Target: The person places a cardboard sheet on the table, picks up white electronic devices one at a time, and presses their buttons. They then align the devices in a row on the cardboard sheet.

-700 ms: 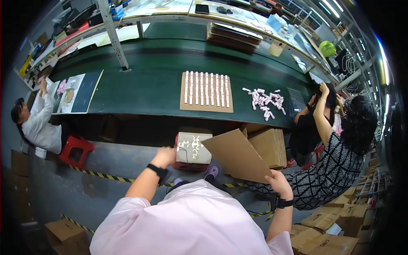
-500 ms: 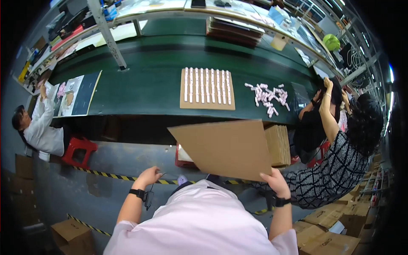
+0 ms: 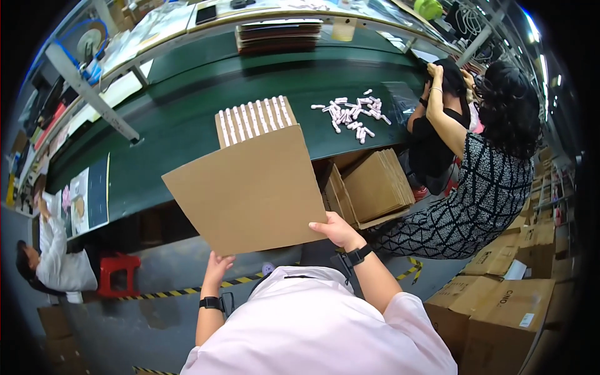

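A flat brown cardboard sheet (image 3: 244, 194) is held up in front of me, tilted, with its far edge overlapping the work table. My right hand (image 3: 340, 231) grips its lower right corner, thumb on top and fingers underneath. At the sheet's lower left corner is my left hand (image 3: 219, 269), its fingers apart and reaching up to the edge; whether they touch it is hard to see. Behind the sheet, a brown board (image 3: 284, 109) carries a row of slim white-pink sticks (image 3: 253, 119), partly hidden by the sheet.
Loose white-pink pieces (image 3: 353, 115) lie piled on the green table (image 3: 181, 87). Below it, an open carton (image 3: 375, 184) holds upright cardboard sheets. Co-workers are at the right (image 3: 481, 169) and far left (image 3: 56, 259), near a red stool (image 3: 119, 275). Cartons (image 3: 500, 312) stand at lower right.
The cardboard sheet has moved left and tilted toward me, now overlapping the board of sticks. My left hand has come up to its lower left corner. The view has turned right.
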`<state>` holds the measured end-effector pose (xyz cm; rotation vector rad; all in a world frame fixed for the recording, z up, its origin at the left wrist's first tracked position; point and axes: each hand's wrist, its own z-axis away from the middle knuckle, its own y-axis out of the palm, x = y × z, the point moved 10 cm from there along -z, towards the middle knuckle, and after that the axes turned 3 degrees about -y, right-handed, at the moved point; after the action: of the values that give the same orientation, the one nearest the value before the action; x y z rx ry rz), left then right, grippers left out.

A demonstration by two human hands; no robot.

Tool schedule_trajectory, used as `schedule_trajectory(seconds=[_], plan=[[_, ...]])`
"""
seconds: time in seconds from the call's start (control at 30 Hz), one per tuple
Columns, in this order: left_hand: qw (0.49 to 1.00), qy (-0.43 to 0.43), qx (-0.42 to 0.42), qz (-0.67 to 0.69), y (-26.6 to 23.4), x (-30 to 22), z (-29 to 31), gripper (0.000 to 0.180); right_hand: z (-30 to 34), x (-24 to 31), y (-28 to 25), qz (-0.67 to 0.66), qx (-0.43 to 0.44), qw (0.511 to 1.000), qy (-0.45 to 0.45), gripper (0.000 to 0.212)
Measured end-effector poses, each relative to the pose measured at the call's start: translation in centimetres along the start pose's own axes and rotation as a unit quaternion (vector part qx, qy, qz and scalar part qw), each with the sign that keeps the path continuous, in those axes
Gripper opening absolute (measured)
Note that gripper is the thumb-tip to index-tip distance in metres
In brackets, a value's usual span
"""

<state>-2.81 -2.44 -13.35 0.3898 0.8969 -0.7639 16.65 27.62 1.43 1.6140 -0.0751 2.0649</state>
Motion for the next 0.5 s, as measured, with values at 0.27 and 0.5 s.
schedule_trajectory(seconds=[0.27, 0.5], plan=[[0.986, 0.039, 0.0, 0.16, 1.6, -8.0, -5.6, 0.038, -4.2, 1.6, -7.4, -0.046, -0.016, 0.999, -0.002, 0.036], [0.989, 0.077, -0.123, 0.012, 6.8, -13.9, -11.5, 0.03, -15.4, 3.8, -16.9, -0.003, -0.097, 0.994, -0.052, 0.031]])
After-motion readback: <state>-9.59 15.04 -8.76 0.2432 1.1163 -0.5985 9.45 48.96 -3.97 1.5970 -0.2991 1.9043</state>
